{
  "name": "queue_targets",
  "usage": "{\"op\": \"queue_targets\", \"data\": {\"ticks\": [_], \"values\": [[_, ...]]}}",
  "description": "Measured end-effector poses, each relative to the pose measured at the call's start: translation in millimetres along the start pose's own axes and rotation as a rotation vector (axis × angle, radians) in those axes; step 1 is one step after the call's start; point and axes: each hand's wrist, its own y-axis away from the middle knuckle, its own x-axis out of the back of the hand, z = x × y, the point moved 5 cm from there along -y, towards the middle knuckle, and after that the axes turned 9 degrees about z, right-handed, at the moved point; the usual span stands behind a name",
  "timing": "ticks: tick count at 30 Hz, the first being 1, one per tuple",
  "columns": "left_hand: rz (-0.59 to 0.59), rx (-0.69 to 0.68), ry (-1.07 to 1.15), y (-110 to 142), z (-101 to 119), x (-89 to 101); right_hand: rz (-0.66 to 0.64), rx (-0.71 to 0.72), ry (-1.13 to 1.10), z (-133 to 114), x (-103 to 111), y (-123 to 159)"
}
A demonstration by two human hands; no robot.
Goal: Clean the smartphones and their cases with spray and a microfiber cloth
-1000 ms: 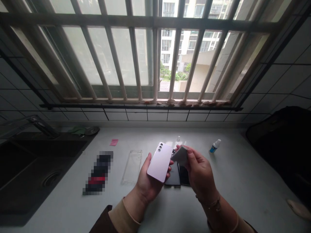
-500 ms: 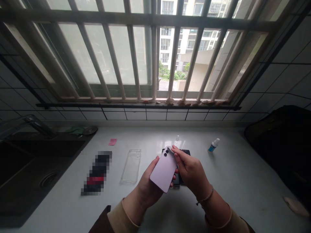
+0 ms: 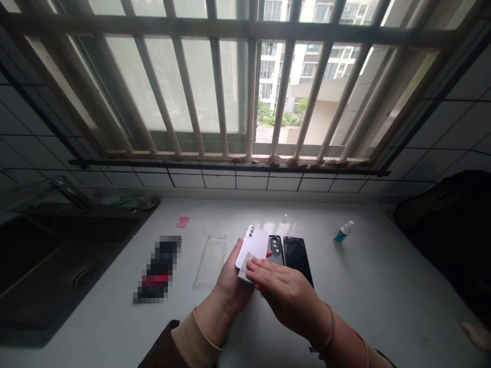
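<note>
At lower centre, the left hand (image 3: 230, 289) cupped a lilac phone (image 3: 256, 245) while the flat, outstretched right hand (image 3: 284, 289) pressed a small pale cloth (image 3: 245, 269) against its back, the phone bare of any cover, with a clear phone case (image 3: 210, 260) lying apart on the counter (image 3: 383, 291) to the left.

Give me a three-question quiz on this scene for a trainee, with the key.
1. Which hand holds the lilac phone?
2. True or false: the clear phone case is fitted on that phone.
3. What lies between the right hand and the back of the phone?

Key:
1. The left hand
2. False
3. A pale cloth
</note>
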Motion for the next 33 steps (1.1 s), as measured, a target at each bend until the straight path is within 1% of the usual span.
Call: {"op": "queue_targets", "data": {"ticks": [2,4,5,6,7,8,11,13,14,15,17,18,20,22,24,26,27,29,33], "values": [[0.013,0.03,0.009,0,3,1.5,0.003,0.024,-0.064,-9,1,-1],[0.007,0.015,0.017,2,7,-0.4,0.038,0.011,-0.139,-15,4,0],[-0.001,-0.017,0.017,4,10,-2.2,0.071,-0.025,-0.18,-15,6,0],[-0.014,-0.056,0.011,6,12,-4.4,0.114,-0.093,-0.227,-13,9,1],[-0.03,-0.095,0.002,8,14,-6.6,0.167,-0.196,-0.288,-7,11,2],[-0.048,-0.129,-0.009,9,15,-8.7,0.226,-0.331,-0.372,2,13,3],[-0.109,-0.178,-0.024,13,14,-12.0,0.377,-0.826,-0.731,40,12,12],[-0.133,-0.182,-0.038,14,13,-11.7,0.464,-1.097,-0.923,64,10,19],[-0.146,-0.178,-0.053,14,12,-11.6,0.53,-1.19,-0.966,75,11,22],[-0.161,-0.171,-0.07,15,11,-11.7,0.602,-1.249,-0.986,85,13,24],[-0.19,-0.152,-0.103,16,8,-12.4,0.735,-1.288,-0.971,99,19,29],[-0.203,-0.141,-0.115,16,6,-13.0,0.777,-1.276,-0.941,103,21,30],[-0.219,-0.118,-0.136,17,2,-13.9,0.808,-1.194,-0.814,103,27,31],[-0.224,-0.09,-0.152,17,-4,-14.4,0.761,-1.051,-0.566,94,34,28],[-0.217,-0.069,-0.148,16,-9,-14.2,0.633,-0.855,-0.284,80,36,22],[-0.209,-0.057,-0.126,15,-11,-13.7,0.475,-0.649,-0.083,65,33,15],[-0.204,-0.056,-0.111,14,-10,-13.3,0.411,-0.553,-0.025,58,30,12],[-0.184,-0.065,-0.074,13,-7,-12.1,0.327,-0.39,0.048,49,24,8],[-0.16,-0.139,0.042,9,5,-10.3,0.201,-0.169,0.123,37,16,3]]}}
